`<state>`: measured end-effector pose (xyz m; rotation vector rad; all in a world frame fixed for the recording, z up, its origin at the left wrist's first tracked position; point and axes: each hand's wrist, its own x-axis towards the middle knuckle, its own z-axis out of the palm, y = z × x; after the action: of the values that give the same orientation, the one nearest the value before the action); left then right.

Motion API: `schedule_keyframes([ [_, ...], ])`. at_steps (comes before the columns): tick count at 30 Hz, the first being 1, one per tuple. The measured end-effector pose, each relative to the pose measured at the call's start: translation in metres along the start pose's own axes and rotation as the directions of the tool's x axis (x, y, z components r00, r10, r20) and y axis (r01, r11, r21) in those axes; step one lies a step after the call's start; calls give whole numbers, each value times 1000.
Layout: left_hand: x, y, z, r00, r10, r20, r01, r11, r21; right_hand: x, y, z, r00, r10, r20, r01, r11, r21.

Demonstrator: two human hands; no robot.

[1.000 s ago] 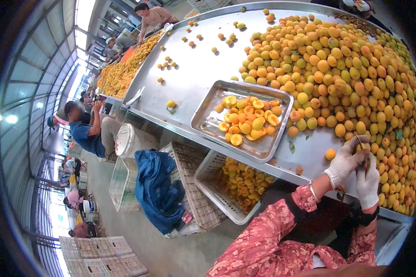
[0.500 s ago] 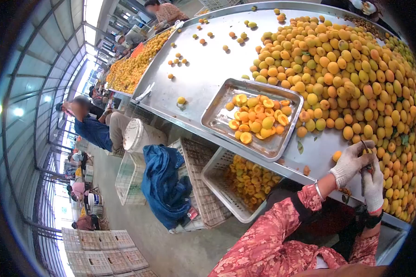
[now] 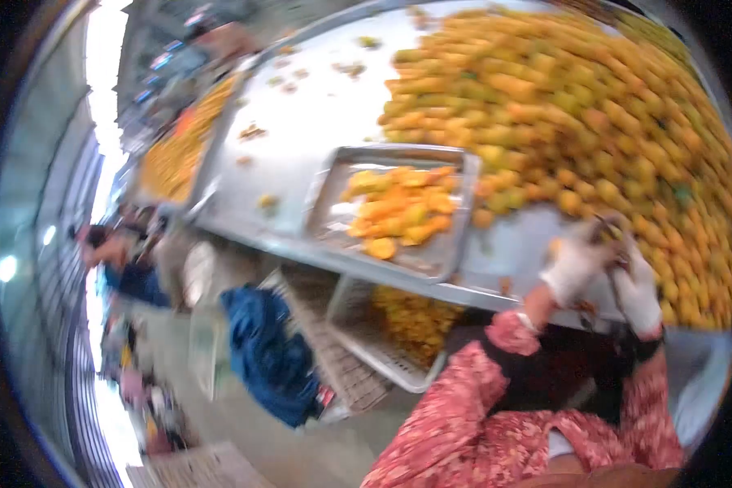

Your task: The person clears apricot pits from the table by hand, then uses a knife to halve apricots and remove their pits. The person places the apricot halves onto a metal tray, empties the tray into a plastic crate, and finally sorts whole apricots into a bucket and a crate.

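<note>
My left hand (image 3: 576, 259), in a white glove, is closed at the near edge of the metal table. My right hand (image 3: 638, 294), gloved too, meets it there, fingers wrapped around a slim dark tool (image 3: 615, 286) whose exact kind is blurred. Whatever lies between the left fingers is smeared by motion. Just beyond both hands spreads a large heap of whole apricots (image 3: 545, 98). To their left a steel tray (image 3: 455, 260) holds halved apricots (image 3: 403, 207).
Below the table edge stands a pale plastic crate (image 3: 358, 346) with more halved apricots (image 3: 415, 325). A blue cloth (image 3: 272, 354) hangs over crates beside it. A white bucket (image 3: 198, 272) is farther left. Several people are in the background, one seated person (image 3: 138, 281) nearest.
The whole view has shifted and blurred as my head turned; table and tray appear farther left. Both hands stay together at the table's edge.
</note>
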<state>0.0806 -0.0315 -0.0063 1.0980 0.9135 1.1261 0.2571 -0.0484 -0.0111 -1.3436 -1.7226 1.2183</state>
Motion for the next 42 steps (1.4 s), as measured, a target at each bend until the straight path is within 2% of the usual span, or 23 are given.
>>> schedule_keyframes([
  [1,2,-16,-1,998,-59,27,62,987,-150,1,5,-1,997,-80,-18,75,978,-194],
  [2,2,-16,-4,999,-37,-2,37,995,94,3,-17,-3,994,-96,54,106,963,-247],
  [3,-1,-5,-4,1000,-14,23,15,999,-32,3,-22,-3,996,-74,46,83,968,-236],
  [4,-4,13,-3,996,0,90,-4,999,42,1,-14,-3,999,-23,46,33,974,-223],
  [5,-2,4,-2,997,-33,73,40,995,-91,0,-31,-6,998,21,58,-9,982,-190],
  [6,-1,-5,0,996,-77,41,84,976,-202,-1,-27,-2,999,-36,21,39,974,-221],
  [7,0,-6,7,997,-74,24,77,969,-235,0,-11,1,966,-256,-46,239,943,-232],
  [8,0,-2,9,997,-70,-14,64,965,-254,-1,-34,-6,992,-125,8,125,984,-126],
  [11,-3,8,9,992,-122,14,122,963,-239,1,-33,-10,992,-127,7,127,985,-120],
  [13,-2,8,11,993,-116,23,118,968,-221,1,-27,-14,998,-30,54,25,996,88],
  [17,-4,5,18,995,-93,36,100,931,-352,-1,-37,-28,985,110,131,-127,984,127],
  [22,-2,3,25,989,-122,86,144,928,-343,-3,-32,-29,987,125,-100,-73,908,411],
  [23,-1,1,26,988,-91,122,125,943,-309,-2,-32,-29,986,91,-139,-40,942,334],
  [26,-3,-4,30,994,-53,91,78,953,-292,2,-23,-23,963,173,-207,-78,914,399],
  [27,-3,0,30,989,-119,93,143,939,-313,2,-21,-26,943,250,-219,-132,887,442],
  [32,2,1,28,996,-89,-9,79,922,-380,-4,-26,-38,931,302,-204,-145,821,552],
  [34,3,0,28,992,-96,-76,48,878,-476,-2,-19,-32,940,233,-250,-150,938,311],
  [36,3,-8,25,994,-102,-46,64,855,-514,2,-11,-21,953,187,-236,-97,933,347],
  [38,3,-15,26,994,-109,8,100,872,-479,5,-13,-16,946,-163,-281,139,985,-104],
  [39,3,-16,29,989,-146,30,138,812,-567,2,-19,-20,981,-64,-181,30,982,-185],
  [40,3,-17,30,989,-146,34,139,811,-568,1,-27,-23,981,-63,-184,28,982,-186],
  [41,2,-13,33,988,-153,32,139,769,-623,1,-34,-26,983,17,-184,8,991,131],
  [42,1,-10,35,987,-161,30,138,723,-677,1,-36,-27,983,93,-159,-15,901,434],
])
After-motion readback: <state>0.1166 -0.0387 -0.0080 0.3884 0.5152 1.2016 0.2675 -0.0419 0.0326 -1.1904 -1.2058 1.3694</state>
